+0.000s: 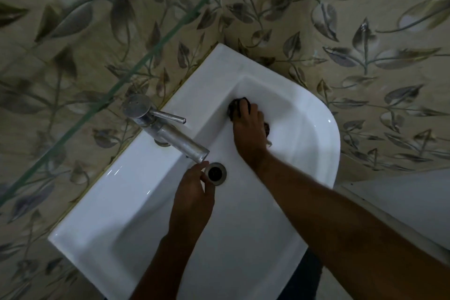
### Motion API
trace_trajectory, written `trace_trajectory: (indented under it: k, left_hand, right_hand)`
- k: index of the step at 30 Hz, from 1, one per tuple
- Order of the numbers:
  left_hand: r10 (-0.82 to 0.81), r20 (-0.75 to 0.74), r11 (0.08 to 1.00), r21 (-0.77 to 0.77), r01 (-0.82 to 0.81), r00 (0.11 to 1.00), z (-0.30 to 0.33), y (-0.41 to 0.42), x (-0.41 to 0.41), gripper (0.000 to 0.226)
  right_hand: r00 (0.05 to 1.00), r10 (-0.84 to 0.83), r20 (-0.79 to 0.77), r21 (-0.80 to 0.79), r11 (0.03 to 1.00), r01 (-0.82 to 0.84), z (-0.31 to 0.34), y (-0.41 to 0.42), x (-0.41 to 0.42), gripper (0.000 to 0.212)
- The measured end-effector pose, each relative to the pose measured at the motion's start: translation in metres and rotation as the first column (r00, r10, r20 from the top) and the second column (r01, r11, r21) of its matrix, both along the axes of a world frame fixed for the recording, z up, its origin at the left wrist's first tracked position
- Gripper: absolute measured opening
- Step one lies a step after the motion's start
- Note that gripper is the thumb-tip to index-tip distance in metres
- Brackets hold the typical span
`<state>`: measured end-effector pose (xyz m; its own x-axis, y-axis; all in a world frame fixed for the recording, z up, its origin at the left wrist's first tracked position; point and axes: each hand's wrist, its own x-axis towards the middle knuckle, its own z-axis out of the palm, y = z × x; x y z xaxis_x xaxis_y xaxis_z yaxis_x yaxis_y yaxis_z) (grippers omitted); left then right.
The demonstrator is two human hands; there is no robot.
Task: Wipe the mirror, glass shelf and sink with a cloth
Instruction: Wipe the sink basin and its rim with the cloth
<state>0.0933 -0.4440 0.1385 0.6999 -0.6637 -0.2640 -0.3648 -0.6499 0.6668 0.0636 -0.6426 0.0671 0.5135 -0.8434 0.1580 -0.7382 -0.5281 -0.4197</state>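
A white sink (136, 214) fills the middle of the head view, seen from above. My right hand (249, 129) presses a dark cloth (235, 106) against the far inner wall of the basin, fingers spread over it. My left hand (193, 195) hovers inside the basin just beside the drain (215, 174), below the tap spout, fingers loosely curled and holding nothing. The edge of the glass shelf (117, 85) runs diagonally across the upper left, above the sink. The mirror is out of view.
A chrome tap (168, 129) with a lever handle stands on the sink's back rim, its spout reaching over the drain. Leaf-patterned tiles (341, 31) cover the wall behind. A white surface (414, 207) lies at the right.
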Motion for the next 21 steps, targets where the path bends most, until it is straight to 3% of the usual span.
trace_trajectory:
  k: [2, 5, 8, 10, 13, 16, 19, 20, 21]
  left_hand:
    - [0.000, -0.004, 1.000, -0.010, 0.000, 1.000, -0.002, -0.003, -0.003, 0.039]
    - [0.048, -0.011, 0.998, -0.047, -0.048, 0.999, -0.006, -0.001, -0.005, 0.035]
    - [0.092, -0.004, 0.995, -0.048, -0.092, 0.996, -0.010, 0.006, -0.006, 0.036]
    - [0.121, 0.005, 0.991, -0.053, -0.121, 0.993, -0.011, 0.011, -0.007, 0.036]
    - [0.126, 0.000, 0.990, -0.055, -0.126, 0.992, -0.012, 0.014, -0.010, 0.035]
    - [0.081, -0.007, 0.996, -0.038, -0.081, 0.997, -0.016, 0.011, -0.013, 0.032]
    - [0.052, -0.040, 0.998, -0.029, -0.054, 0.998, -0.016, 0.006, -0.017, 0.037]
    - [0.053, -0.054, 0.998, -0.031, -0.055, 0.997, -0.015, 0.005, -0.018, 0.039]
    - [0.058, -0.071, 0.998, -0.035, -0.061, 0.996, -0.014, 0.003, -0.021, 0.041]
  right_hand:
    - [0.997, 0.069, -0.045, -0.034, 0.997, -0.071, -0.007, 0.002, -0.005, 0.045]
    - [0.992, 0.101, -0.070, 0.173, 0.981, -0.088, -0.015, 0.034, -0.006, 0.048]
    - [0.936, 0.309, -0.171, 0.226, 0.937, -0.268, -0.023, 0.080, -0.010, 0.050]
    - [0.904, 0.411, -0.118, 0.272, 0.889, -0.369, -0.017, 0.106, -0.020, 0.047]
    - [0.752, 0.640, -0.156, 0.263, 0.761, -0.593, -0.015, 0.111, -0.037, 0.047]
    - [0.534, 0.787, -0.309, 0.261, 0.610, -0.748, -0.010, 0.079, -0.047, 0.048]
    - [0.284, 0.786, -0.550, 0.209, 0.458, -0.864, 0.010, 0.033, -0.059, 0.045]
    - [0.246, 0.760, -0.602, 0.159, 0.416, -0.895, 0.017, 0.011, -0.063, 0.041]
    - [0.273, 0.741, -0.614, 0.100, 0.416, -0.904, 0.021, -0.015, -0.067, 0.037]
